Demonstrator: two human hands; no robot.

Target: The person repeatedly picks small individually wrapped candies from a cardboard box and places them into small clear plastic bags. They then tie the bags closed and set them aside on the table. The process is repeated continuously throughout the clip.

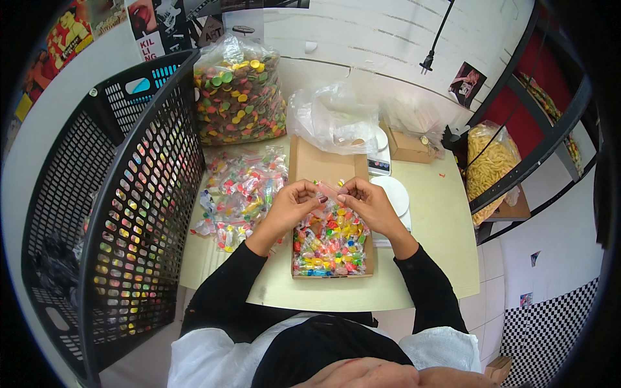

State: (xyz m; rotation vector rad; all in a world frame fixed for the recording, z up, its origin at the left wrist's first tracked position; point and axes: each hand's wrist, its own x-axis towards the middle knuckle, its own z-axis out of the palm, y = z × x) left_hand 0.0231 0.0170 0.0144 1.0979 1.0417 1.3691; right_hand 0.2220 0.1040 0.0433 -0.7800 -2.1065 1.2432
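My left hand (297,201) and my right hand (366,201) pinch a small clear plastic bag (330,190) between them, by its two sides. The bag is held above an open cardboard box (370,254) full of wrapped candies (330,240) in many colours. What the small bag holds is too small to tell. Left of the box, small clear bags of candies (242,189) lie in a loose pile. A white kitchen scale (390,194) stands right of the box, partly behind my right hand.
A black plastic basket (140,160) of candies stands at the left. Behind the pile is a large bag of coloured snacks (240,97). Crumpled clear plastic (332,116), a second scale (380,165) and a small cardboard box (407,145) are at the back. A rack (524,179) stands right.
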